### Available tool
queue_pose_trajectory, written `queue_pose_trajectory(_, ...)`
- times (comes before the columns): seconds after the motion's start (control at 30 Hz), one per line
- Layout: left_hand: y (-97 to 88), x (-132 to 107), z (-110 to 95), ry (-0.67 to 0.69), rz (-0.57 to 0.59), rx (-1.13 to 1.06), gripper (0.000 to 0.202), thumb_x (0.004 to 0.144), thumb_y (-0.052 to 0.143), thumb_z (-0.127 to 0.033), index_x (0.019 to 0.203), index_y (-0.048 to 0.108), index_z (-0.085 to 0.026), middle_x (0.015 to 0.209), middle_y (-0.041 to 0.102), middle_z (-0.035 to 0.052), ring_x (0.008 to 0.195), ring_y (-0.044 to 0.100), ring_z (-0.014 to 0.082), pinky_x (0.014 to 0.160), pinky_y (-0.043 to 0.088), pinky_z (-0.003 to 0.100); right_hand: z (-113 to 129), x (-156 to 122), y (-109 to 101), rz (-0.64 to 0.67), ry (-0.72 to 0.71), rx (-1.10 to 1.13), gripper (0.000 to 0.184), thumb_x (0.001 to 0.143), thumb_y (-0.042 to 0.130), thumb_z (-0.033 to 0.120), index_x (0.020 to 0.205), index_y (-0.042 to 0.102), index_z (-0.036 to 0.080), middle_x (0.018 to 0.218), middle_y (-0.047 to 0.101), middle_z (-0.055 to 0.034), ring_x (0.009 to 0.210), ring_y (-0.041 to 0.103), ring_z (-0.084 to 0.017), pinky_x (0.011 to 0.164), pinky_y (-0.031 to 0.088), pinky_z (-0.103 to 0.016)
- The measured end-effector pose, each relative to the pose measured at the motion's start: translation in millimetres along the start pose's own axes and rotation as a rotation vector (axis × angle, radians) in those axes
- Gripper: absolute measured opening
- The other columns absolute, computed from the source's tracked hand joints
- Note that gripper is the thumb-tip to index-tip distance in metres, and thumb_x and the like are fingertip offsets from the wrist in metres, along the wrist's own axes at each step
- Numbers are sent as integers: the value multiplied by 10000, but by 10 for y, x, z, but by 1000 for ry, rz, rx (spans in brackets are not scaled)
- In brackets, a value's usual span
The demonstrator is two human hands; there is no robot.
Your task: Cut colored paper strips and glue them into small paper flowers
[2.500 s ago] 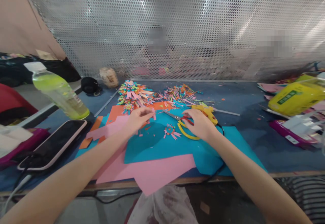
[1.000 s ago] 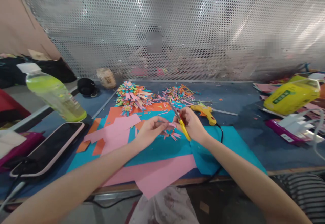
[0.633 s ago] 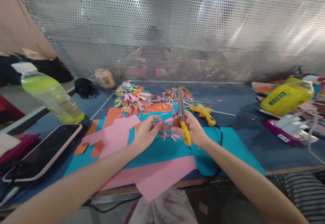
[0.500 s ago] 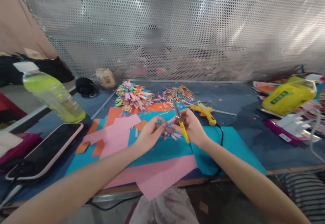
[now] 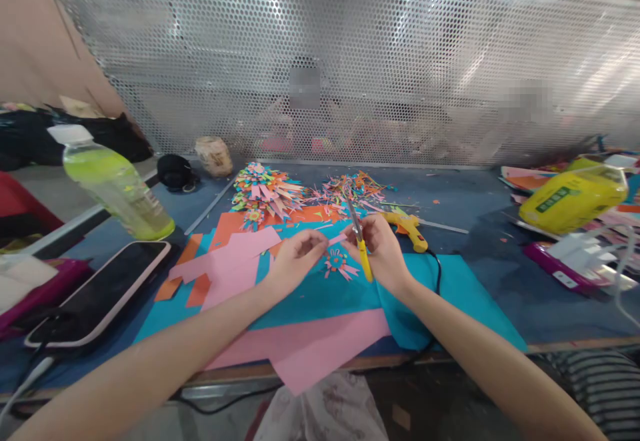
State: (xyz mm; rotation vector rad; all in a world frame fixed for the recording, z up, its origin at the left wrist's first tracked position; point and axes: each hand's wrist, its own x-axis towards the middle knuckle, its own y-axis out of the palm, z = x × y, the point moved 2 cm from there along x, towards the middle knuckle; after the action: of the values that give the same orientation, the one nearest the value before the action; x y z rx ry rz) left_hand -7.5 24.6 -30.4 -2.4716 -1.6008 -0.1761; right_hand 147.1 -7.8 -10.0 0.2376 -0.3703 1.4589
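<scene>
In my right hand (image 5: pixel 377 251) is a pair of yellow-handled scissors (image 5: pixel 364 254), blades pointing up and away from me. My left hand (image 5: pixel 300 254) is closed in a pinch at the left end of a short pink paper strip (image 5: pixel 337 239), whose other end meets my right fingertips. Just below the strip, a small paper flower (image 5: pixel 336 264) with orange, blue and pink petals lies on a blue paper sheet (image 5: pixel 310 301). Behind my hands stand a pile of finished-looking paper flowers (image 5: pixel 265 191) and a heap of thin paper scraps (image 5: pixel 357 187).
A yellow glue gun (image 5: pixel 410 227) with a black cord lies right of my hand. Pink paper (image 5: pixel 320 347) overhangs the table's front edge. At left are a phone (image 5: pixel 103 294) and a drink bottle (image 5: pixel 120 187); at right, a yellow packet (image 5: pixel 573 197). Perforated metal (image 5: pixel 375 94) rises behind.
My fingers have drawn slightly apart, so the pink strip between them and the paper flower below show more clearly. The scissors stay in my right hand. The whole view has shifted a little.
</scene>
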Motion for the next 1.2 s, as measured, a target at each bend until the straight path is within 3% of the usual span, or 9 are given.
queue_pose_trajectory(0.13,-36,23,9,-100,-32,-170,179,710,603,-315,767,551,-154,679,615,1,554,526,86,490,387,194,-47,26,-14,26,53,-11,392,596,700,255,805,370,227,787,557,11,725,568,-145,683,461,-307)
queue_pose_trajectory(0.3,17,0,16,-123,28,-171,205,697,624,-330,772,566,-148,714,664,30,585,576,110,519,418,215,-23,80,61,50,89,-29,367,598,679,274,804,378,231,755,537,26,690,567,-141,624,477,-295)
queue_pose_trajectory(0.43,42,-20,25,-92,76,-120,201,696,627,-335,774,562,-162,670,652,2,528,553,97,510,428,214,43,108,157,105,101,-3,335,617,650,244,783,360,233,713,535,35,623,568,-134,525,464,-266)
queue_pose_trajectory(0.57,24,-24,28,-18,95,-3,157,722,598,-320,752,579,-167,695,637,-2,562,552,97,526,426,204,77,120,193,137,82,-13,365,595,666,231,807,369,227,737,544,33,643,574,-136,546,465,-269)
queue_pose_trajectory(0.77,-75,-4,-75,57,-2,56,191,773,536,-336,733,597,-159,676,607,9,573,525,99,532,418,211,47,149,75,212,81,-114,373,603,680,301,789,366,220,717,501,28,645,534,-143,560,449,-284)
queue_pose_trajectory(0.9,-137,-14,-185,64,-72,-31,220,805,493,-347,736,590,-162,736,614,25,618,533,102,549,418,210,7,130,-56,323,74,-304,292,712,582,365,797,346,216,699,428,44,585,432,-99,528,392,-255)
queue_pose_trajectory(1.03,-159,-26,-223,76,-108,-88,250,821,465,-365,713,564,-162,708,586,21,579,503,91,525,404,206,0,89,-128,373,72,-492,286,725,571,403,785,373,206,636,375,59,539,334,-82,477,307,-227)
queue_pose_trajectory(1.2,-152,-23,-211,94,-114,-98,241,819,465,-371,690,519,-174,650,553,-6,552,484,85,487,369,195,1,38,-72,441,133,-505,297,738,554,439,786,369,211,616,425,55,527,375,-89,466,301,-220)
